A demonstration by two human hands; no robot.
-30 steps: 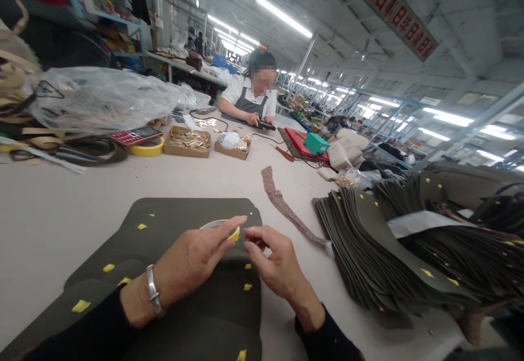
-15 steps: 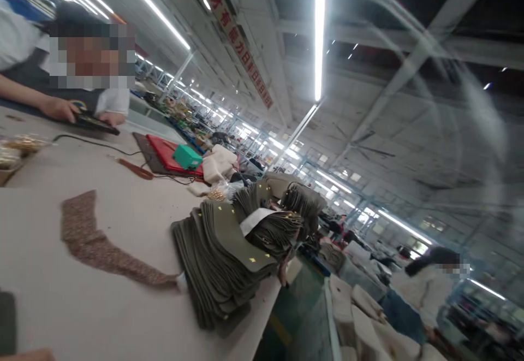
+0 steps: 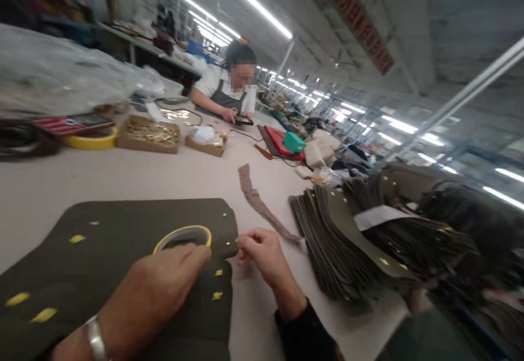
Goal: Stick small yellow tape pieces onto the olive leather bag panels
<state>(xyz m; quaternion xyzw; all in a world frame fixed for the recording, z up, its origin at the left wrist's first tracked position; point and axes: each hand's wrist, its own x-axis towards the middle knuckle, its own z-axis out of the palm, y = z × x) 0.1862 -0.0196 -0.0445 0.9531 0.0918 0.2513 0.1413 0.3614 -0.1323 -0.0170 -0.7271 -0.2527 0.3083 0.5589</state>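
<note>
A dark olive panel (image 3: 123, 224) lies flat in front of me, with several small yellow tape pieces (image 3: 43, 315) stuck on it and a few tiny shiny studs near its right edge. My left hand (image 3: 159, 282), with a silver bracelet at the wrist, is closed on a roll of yellow tape (image 3: 184, 230) above the panel. Over the panel's right edge, my right hand (image 3: 262, 254) is pinched, thumb against finger. A speck of yellow tape (image 3: 237, 240) shows at its fingertips.
Stacked olive panels (image 3: 339, 241) stand at the right by the table edge. A brown speckled strip (image 3: 262, 205) lies between. Farther back are boxes of gold-coloured metal parts (image 3: 149, 134), another yellow tape roll (image 3: 92, 140) and a co-worker (image 3: 223, 85) holding a dark object.
My view has swung left and down. Both my hands, the tape roll and the flat panel now show; before, only a finger's edge and a panel corner were visible at lower left.
</note>
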